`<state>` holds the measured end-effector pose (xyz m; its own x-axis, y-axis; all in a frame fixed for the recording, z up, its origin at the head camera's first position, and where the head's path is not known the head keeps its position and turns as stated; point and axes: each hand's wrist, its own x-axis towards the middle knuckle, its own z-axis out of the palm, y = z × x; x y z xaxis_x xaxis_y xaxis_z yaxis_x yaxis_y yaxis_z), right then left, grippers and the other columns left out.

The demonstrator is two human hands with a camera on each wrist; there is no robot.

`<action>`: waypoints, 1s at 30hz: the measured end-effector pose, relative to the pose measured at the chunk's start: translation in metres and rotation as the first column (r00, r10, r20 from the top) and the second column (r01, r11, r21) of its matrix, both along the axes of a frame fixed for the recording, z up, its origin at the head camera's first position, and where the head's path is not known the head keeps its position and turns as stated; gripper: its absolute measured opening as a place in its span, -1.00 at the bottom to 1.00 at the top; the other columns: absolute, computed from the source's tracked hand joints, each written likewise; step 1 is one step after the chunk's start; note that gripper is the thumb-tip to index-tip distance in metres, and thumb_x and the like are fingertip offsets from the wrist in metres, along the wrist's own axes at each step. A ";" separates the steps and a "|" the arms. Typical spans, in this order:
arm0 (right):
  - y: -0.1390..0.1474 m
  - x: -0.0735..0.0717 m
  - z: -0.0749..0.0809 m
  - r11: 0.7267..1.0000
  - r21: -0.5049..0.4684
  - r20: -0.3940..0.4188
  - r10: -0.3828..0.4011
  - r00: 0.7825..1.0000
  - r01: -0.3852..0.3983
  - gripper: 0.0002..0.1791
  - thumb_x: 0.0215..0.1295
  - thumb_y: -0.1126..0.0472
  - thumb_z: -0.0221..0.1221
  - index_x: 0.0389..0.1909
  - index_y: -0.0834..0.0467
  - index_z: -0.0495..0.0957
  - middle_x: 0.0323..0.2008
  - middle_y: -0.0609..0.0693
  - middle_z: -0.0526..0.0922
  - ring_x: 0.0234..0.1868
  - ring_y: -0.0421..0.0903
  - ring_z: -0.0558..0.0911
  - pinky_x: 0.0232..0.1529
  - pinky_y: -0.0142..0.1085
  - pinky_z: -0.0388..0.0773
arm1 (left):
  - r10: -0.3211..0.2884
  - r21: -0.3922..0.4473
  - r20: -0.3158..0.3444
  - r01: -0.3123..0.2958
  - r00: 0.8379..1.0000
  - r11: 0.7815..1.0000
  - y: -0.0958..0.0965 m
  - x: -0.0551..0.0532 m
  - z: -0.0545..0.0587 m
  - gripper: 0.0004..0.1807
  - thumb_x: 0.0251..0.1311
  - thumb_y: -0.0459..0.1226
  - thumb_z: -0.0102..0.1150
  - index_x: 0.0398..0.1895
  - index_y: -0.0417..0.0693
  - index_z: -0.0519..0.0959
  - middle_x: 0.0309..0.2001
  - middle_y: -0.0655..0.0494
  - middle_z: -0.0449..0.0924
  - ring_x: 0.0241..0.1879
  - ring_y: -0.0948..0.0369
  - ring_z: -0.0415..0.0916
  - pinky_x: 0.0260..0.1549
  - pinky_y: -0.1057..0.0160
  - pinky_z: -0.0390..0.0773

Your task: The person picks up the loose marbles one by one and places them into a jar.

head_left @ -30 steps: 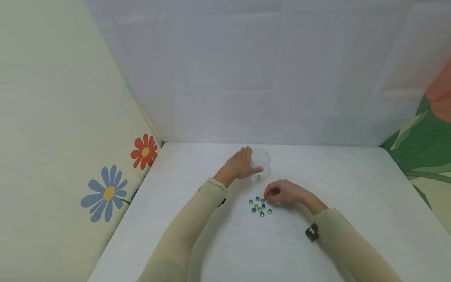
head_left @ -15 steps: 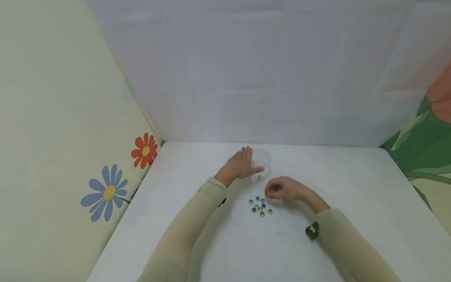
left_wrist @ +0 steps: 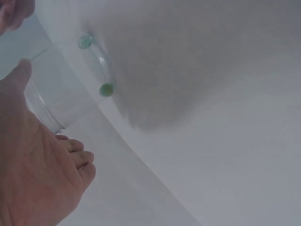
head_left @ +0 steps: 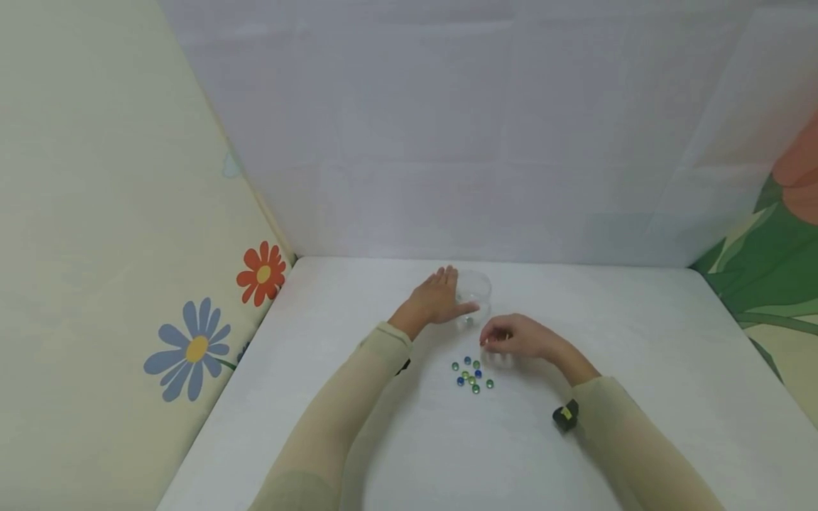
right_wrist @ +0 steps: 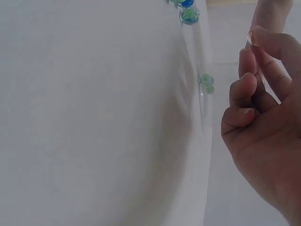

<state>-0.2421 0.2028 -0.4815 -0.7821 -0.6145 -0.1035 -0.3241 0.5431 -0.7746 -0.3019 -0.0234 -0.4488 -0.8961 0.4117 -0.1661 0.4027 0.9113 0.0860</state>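
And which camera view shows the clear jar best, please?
The left wrist view: the clear jar is large there, with two green marbles plain at its base. The head view shows it small, partly behind the left hand. In the right wrist view, its outline is hard to make out.

Straight ahead of you, a creased white sheet (head_left: 447, 128) rises behind the white table (head_left: 486, 461)! Look left: a cream wall (head_left: 96, 156) carries 1 red daisy (head_left: 263, 274) with a yellow centre, and nearer you 1 larger blue daisy (head_left: 196, 348) on a green stem (head_left: 226, 365). Higher up, there's a pale blue shape (head_left: 231, 165). And on your right, broad green leaves (head_left: 776, 262) under coral petals (head_left: 800, 184), cut off by the view's edge!
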 end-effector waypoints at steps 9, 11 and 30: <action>-0.001 -0.002 0.007 0.997 -0.055 0.017 -0.057 0.998 0.058 -0.82 0.35 0.08 0.32 -0.10 0.02 0.68 -0.20 -0.12 0.70 -0.11 -0.06 0.58 -0.03 -0.18 0.51 | 0.003 -0.007 0.005 -0.003 1.000 1.000 0.001 0.000 0.000 0.18 0.30 0.49 -0.29 0.63 -0.21 -0.21 0.64 -0.13 -0.24 0.62 0.00 -0.23 0.58 0.13 -0.15; -0.001 -0.002 0.008 0.996 -0.060 0.020 -0.067 0.998 0.069 -0.83 0.34 0.08 0.32 -0.11 0.01 0.67 -0.20 -0.11 0.70 -0.11 -0.06 0.58 -0.02 -0.18 0.51 | 0.006 -0.006 0.006 -0.005 1.000 1.000 0.001 0.001 0.001 0.18 0.30 0.48 -0.28 0.63 -0.21 -0.21 0.64 -0.14 -0.23 0.62 0.00 -0.23 0.58 0.12 -0.14; -0.005 -0.010 0.020 0.967 -0.180 0.022 -0.180 0.983 0.181 -0.79 0.38 0.06 0.29 -0.08 0.07 0.65 -0.17 -0.02 0.69 -0.07 -0.04 0.62 0.04 -0.19 0.56 | 0.004 -0.004 0.012 -0.004 1.000 1.000 0.000 0.002 0.002 0.15 0.34 0.45 -0.27 0.63 -0.21 -0.23 0.64 -0.14 -0.26 0.62 0.01 -0.25 0.58 0.13 -0.17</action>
<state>-0.2525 0.1978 -0.4615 -0.8817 -0.4718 -0.0086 -0.2287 0.4433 -0.8667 -0.3001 -0.0235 -0.4468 -0.8957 0.4073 -0.1785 0.3978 0.9133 0.0875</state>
